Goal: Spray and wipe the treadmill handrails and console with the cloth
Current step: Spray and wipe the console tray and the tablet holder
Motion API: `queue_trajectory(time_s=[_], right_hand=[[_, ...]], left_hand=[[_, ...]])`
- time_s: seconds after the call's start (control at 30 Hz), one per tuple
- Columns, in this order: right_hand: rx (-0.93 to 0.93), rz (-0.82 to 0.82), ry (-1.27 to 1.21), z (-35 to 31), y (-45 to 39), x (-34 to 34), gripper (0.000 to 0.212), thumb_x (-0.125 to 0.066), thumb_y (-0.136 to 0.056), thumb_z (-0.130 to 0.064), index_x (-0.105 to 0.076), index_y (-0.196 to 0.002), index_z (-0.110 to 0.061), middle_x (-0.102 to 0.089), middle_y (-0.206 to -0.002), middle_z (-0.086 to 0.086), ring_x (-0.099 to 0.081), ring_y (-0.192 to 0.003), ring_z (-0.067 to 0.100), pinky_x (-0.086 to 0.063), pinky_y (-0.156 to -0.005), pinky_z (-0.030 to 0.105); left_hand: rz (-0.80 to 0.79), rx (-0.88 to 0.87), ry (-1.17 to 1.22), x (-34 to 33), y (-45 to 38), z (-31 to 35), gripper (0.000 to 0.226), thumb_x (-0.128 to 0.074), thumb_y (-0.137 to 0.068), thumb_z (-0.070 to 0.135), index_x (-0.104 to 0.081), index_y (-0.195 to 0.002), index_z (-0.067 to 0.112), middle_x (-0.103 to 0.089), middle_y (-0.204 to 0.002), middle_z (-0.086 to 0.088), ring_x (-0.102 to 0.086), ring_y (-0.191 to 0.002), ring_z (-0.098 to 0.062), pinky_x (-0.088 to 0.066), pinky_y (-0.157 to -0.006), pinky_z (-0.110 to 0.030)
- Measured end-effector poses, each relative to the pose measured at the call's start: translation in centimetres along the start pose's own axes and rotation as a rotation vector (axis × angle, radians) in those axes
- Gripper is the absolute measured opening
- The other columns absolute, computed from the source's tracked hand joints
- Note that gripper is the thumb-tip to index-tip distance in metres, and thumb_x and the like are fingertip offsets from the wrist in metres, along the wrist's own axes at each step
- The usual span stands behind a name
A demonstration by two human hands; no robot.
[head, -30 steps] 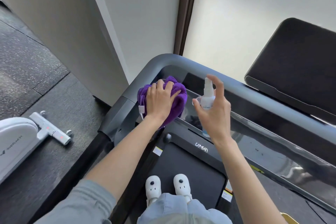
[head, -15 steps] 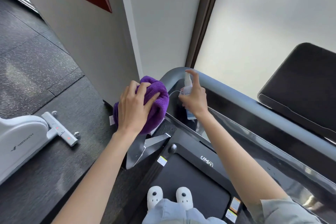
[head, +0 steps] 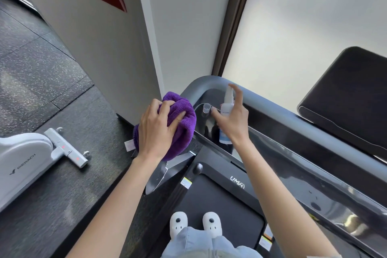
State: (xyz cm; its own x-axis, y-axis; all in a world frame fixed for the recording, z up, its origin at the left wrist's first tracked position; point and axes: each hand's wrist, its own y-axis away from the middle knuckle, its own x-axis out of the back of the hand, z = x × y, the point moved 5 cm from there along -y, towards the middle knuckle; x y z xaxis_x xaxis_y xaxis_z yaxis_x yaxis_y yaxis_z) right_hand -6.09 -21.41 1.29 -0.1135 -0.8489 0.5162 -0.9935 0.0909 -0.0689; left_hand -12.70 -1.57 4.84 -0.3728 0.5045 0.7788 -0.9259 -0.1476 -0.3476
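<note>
Since a moment ago you've slid the cloth [head: 180,123] left to the rail [head: 278,109] corner, your left hand [head: 156,130] gripping it bunched, while your right hand [head: 232,119] holds the bottle [head: 227,107] (finger on its nozzle) aimed there to wet it.

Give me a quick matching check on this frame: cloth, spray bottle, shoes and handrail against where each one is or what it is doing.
Things:
1. cloth
2. spray bottle
3. shoes
4. handrail

Places or states:
A. on the treadmill belt
B. curving across the front of the treadmill
C. bunched under the left hand
D. held upright in the right hand

Pairs: 1-C, 2-D, 3-A, 4-B
</note>
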Motion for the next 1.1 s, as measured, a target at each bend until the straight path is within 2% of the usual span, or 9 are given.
queue_trajectory(time_s=[0.13,0.23,0.37,0.53,0.6,0.7,0.83,0.9,1.1], right_hand=[[-0.003,0.086,-0.112,0.8,4.1,4.9,0.069,-0.061,-0.086,-0.007,-0.034,-0.136,-0.047,-0.061,-0.076,0.029,-0.061,-0.065,0.043,-0.054,-0.068,0.03],[-0.03,0.202,-0.104,1.5,8.2,8.9,0.072,-0.065,-0.085,-0.003,-0.038,-0.133,-0.05,-0.062,-0.071,0.022,-0.061,-0.063,0.042,-0.058,-0.071,0.037],[-0.004,0.323,-0.05,2.5,12.7,12.5,0.075,-0.066,-0.086,0.001,-0.039,-0.132,-0.051,-0.059,-0.066,0.013,-0.062,-0.054,0.03,-0.056,-0.06,0.025],[-0.012,0.29,-0.021,3.2,15.1,14.0,0.079,-0.063,-0.084,0.003,-0.035,-0.136,-0.051,-0.06,-0.066,0.013,-0.059,-0.052,0.034,-0.057,-0.057,0.042],[0.003,0.29,0.008,3.0,15.3,14.0,0.075,-0.064,-0.084,0.001,-0.037,-0.135,-0.046,-0.056,-0.058,0.009,-0.056,-0.05,0.027,-0.057,-0.062,0.037],[0.056,0.263,0.063,2.1,14.6,13.6,0.07,-0.074,-0.083,-0.01,-0.037,-0.134,-0.041,-0.044,-0.056,-0.003,-0.045,-0.053,0.009,-0.045,-0.06,0.012],[0.055,0.167,0.128,1.6,13.7,12.4,0.07,-0.072,-0.084,-0.012,-0.033,-0.132,-0.045,-0.042,-0.06,-0.008,-0.044,-0.055,0.007,-0.039,-0.055,0.012],[0.048,0.142,0.156,1.5,13.5,11.6,0.066,-0.067,-0.087,-0.01,-0.032,-0.13,-0.046,-0.043,-0.06,-0.006,-0.044,-0.056,0.008,-0.04,-0.056,0.019],[-0.041,0.227,0.088,2.2,13.3,10.0,0.06,-0.057,-0.082,-0.002,-0.038,-0.124,-0.043,-0.045,-0.055,0.005,-0.043,-0.052,0.02,-0.043,-0.057,0.026]], left_hand=[[-0.019,-0.029,-0.001,-0.6,0.4,0.7,0.04,-0.052,-0.091,0.044,-0.062,-0.108,0.009,-0.055,-0.095,-0.01,-0.058,-0.079,-0.033,-0.047,-0.068,-0.041],[-0.053,-0.06,0.036,-1.4,0.6,1.7,0.04,-0.052,-0.091,0.043,-0.062,-0.108,0.009,-0.054,-0.097,-0.011,-0.058,-0.081,-0.034,-0.047,-0.067,-0.041],[-0.089,-0.131,0.078,-2.6,1.0,3.5,0.037,-0.055,-0.091,0.04,-0.062,-0.108,0.008,-0.054,-0.097,-0.011,-0.058,-0.084,-0.035,-0.047,-0.07,-0.042],[-0.16,-0.147,0.112,-3.7,2.4,5.9,0.041,-0.051,-0.092,0.043,-0.062,-0.11,0.008,-0.053,-0.094,-0.011,-0.055,-0.082,-0.033,-0.043,-0.071,-0.041],[-0.167,-0.144,0.115,-3.7,3.0,6.4,0.046,-0.047,-0.091,0.048,-0.062,-0.11,0.008,-0.052,-0.095,-0.011,-0.055,-0.082,-0.032,-0.043,-0.07,-0.04],[-0.145,-0.145,0.102,-3.1,3.5,6.6,0.051,-0.044,-0.09,0.05,-0.061,-0.109,0.006,-0.053,-0.095,-0.013,-0.055,-0.083,-0.035,-0.044,-0.07,-0.043],[-0.101,-0.114,0.087,-1.6,3.6,6.3,0.054,-0.042,-0.09,0.053,-0.061,-0.11,0.006,-0.052,-0.097,-0.014,-0.056,-0.085,-0.036,-0.046,-0.072,-0.047],[-0.081,-0.12,0.082,-0.9,3.2,6.0,0.054,-0.041,-0.09,0.054,-0.061,-0.11,0.008,-0.052,-0.097,-0.013,-0.055,-0.086,-0.036,-0.046,-0.073,-0.047],[-0.06,-0.123,0.099,0.4,1.8,4.6,0.053,-0.041,-0.091,0.053,-0.06,-0.111,0.008,-0.052,-0.099,-0.014,-0.055,-0.087,-0.036,-0.046,-0.073,-0.046]])
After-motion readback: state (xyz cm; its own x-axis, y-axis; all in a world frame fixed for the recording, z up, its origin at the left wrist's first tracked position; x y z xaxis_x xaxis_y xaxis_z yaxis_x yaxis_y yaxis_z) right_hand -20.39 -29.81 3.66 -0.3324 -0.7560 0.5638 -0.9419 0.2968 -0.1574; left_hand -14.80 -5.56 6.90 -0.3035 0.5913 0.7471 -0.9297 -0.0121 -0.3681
